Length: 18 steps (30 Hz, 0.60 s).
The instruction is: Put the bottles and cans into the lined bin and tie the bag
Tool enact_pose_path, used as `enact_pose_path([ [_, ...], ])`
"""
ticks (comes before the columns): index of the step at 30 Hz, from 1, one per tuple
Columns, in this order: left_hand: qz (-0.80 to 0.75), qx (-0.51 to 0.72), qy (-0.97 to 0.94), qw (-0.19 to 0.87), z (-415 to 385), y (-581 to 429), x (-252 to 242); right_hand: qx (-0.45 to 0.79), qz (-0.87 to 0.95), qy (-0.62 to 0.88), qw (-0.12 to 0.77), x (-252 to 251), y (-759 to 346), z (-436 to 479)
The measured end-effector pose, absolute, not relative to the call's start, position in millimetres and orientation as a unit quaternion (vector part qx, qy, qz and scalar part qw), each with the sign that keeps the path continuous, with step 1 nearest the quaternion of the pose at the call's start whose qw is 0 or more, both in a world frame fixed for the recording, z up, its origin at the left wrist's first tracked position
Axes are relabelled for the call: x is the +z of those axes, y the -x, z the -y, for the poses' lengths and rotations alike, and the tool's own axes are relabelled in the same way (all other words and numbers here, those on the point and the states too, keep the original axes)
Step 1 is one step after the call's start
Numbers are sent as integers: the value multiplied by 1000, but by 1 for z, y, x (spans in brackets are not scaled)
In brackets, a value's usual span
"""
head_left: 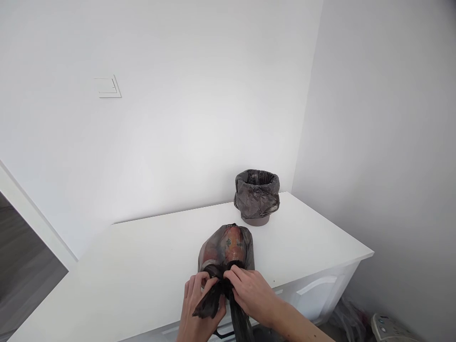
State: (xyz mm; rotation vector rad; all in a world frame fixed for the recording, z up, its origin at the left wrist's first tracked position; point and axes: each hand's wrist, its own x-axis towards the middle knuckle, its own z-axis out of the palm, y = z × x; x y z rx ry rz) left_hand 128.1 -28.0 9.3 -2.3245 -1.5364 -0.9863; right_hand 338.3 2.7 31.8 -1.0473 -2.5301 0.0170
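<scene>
A thin black garbage bag (246, 242) lies on the white cabinet top (153, 266) near its front edge. Reddish-orange rounded contents show through the stretched plastic; their exact kind is hard to make out. My left hand (199, 304) pinches the gathered neck of the bag from the left, with a loose black end sticking out over the fingers. From the right, my right hand (252, 289) grips the same twisted neck, and another strip of plastic hangs down below it. The two hands are close together, fingers closed on the plastic.
Behind the bag, toward the back right, stands a small brown trash bin (257, 221) lined with a black bag folded over its rim. A light switch (109, 87) is on the white wall. Clear plastic (347, 318) and a grey device with buttons (390, 328) sit low at right.
</scene>
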Motion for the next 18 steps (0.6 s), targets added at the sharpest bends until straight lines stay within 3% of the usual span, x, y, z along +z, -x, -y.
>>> enact_pose_path([
  [8,552,-353,752,69,2,-109,0,21,887,357,292,48,-345,-8],
  [18,512,-391,761,71,4,-105,48,73,832,403,375,47,-369,-15],
])
